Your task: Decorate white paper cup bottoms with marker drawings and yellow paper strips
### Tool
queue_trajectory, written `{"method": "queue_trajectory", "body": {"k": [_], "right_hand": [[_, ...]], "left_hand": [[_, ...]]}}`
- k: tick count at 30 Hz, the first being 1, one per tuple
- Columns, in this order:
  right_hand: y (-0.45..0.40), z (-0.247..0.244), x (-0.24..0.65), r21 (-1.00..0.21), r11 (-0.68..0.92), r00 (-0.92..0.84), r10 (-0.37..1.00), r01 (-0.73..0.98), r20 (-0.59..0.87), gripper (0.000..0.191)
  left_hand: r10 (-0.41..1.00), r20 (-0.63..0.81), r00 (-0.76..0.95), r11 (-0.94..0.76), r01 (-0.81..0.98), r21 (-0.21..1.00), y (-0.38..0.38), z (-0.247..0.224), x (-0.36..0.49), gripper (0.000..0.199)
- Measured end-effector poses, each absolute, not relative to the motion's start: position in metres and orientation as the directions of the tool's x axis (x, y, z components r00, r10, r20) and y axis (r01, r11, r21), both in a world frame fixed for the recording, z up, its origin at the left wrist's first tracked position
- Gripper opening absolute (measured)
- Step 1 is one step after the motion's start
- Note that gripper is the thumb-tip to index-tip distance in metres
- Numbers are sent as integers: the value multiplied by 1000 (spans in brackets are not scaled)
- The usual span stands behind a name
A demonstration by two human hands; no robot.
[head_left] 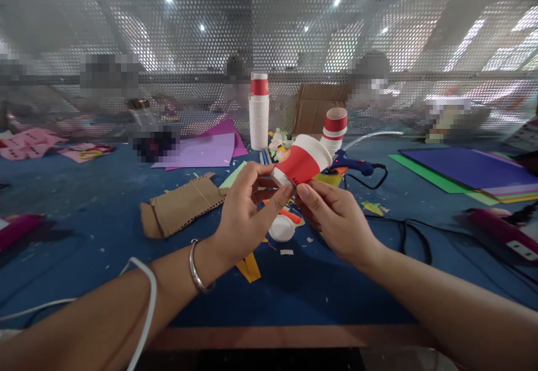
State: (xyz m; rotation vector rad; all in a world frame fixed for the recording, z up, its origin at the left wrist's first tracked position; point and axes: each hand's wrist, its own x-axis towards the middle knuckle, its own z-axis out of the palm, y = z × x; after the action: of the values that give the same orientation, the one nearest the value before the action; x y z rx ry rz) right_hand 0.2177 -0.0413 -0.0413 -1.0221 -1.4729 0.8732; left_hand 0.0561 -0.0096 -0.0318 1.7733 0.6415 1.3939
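A red and white paper cup [299, 161] is held tilted above the table, its wide mouth toward the upper right. My left hand [252, 208] grips the narrow base end between thumb and fingers. Close against the cup's lower side, my right hand [336, 219] pinches a thin dark piece [291, 181], too small to identify and partly hidden by the fingertips. Below the hands lie a white round disc [282, 228], an orange stick-like piece [291, 215] and paper scraps. Just behind the cup rests a blue glue gun [352, 165].
A tall stack of paper cups [259, 121] and a shorter stack [335, 127] stand at the back. Cut cardboard [182, 203] and purple sheets [197, 149] lie left, coloured sheets [466, 169] right. A black cable [416, 228] leads toward a power strip [502, 233]; a white cable [147, 304] crosses my left forearm.
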Motion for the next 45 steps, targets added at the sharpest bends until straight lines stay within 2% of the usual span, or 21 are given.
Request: {"method": "queue_trajectory", "body": {"k": [16,25,31,33,38,41,45], "right_hand": [[-43,-37,217,-920,360,-35,933,153,359,45],[-42,-37,218,-916,363,-42,932,171,361,46],[-42,-33,217,-919,352,14,933,176,360,47],[-43,-31,217,-922,355,36,931,153,364,47],[-42,-30,217,-935,348,22,937,70,350,47],[-42,-30,217,-940,339,10,941,25,339,47],[-40,-32,217,-946,323,-20,946,21,322,46]], "left_hand": [[766,584,268,-605,-4,796,-10,-34,58,23],[767,592,249,-612,4,791,-7,-31,55,29],[647,714,267,-758,126,640,-8,-40,56,27],[691,682,242,-716,94,692,-8,-40,58,28],[855,475,210,-469,-78,880,-6,-37,66,43],[874,420,243,-393,-153,907,-4,-35,69,44],[889,404,218,-381,-139,914,1,-35,67,41]]}}
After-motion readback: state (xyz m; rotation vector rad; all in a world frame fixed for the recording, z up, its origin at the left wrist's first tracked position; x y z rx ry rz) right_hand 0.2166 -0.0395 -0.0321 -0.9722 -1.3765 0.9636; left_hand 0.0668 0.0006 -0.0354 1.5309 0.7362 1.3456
